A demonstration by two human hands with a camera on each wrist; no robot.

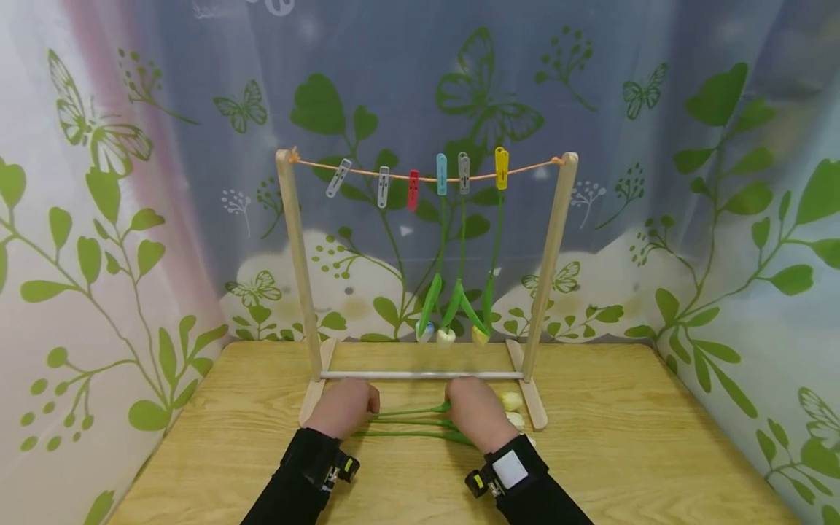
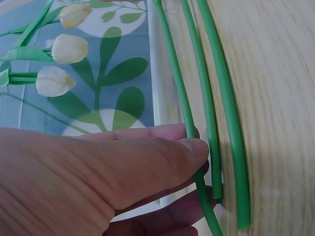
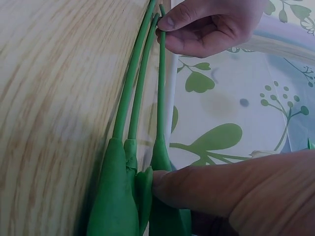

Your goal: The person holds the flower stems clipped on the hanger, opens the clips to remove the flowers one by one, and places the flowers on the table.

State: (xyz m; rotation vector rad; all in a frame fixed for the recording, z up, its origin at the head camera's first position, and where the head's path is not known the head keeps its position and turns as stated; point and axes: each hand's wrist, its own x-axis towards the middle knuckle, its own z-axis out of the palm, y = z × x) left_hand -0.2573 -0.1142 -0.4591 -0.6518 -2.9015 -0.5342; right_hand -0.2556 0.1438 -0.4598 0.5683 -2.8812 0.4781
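Note:
Three artificial tulips lie side by side on the table, stems to the left and pale yellow heads (image 1: pixel 512 401) to the right. My left hand (image 1: pixel 344 408) pinches the farthest tulip's stem (image 2: pixel 178 83) near its end, between thumb and fingers. On the same tulip, my right hand (image 1: pixel 482 414) holds the leafy part (image 3: pixel 160 156), thumb pressed against the green. The other two stems (image 2: pixel 229 108) lie beside it, nearer to me. Part of the leaves and heads is hidden behind the right hand.
Behind the hands stands a wooden frame (image 1: pixel 554 255) with a white bottom bar (image 1: pixel 420 375). Its orange string (image 1: pixel 394 176) carries several clothespins; the blue (image 1: pixel 442 175), grey (image 1: pixel 464 173) and yellow (image 1: pixel 502 169) ones hold upside-down tulips. A patterned curtain (image 1: pixel 394 65) surrounds the table.

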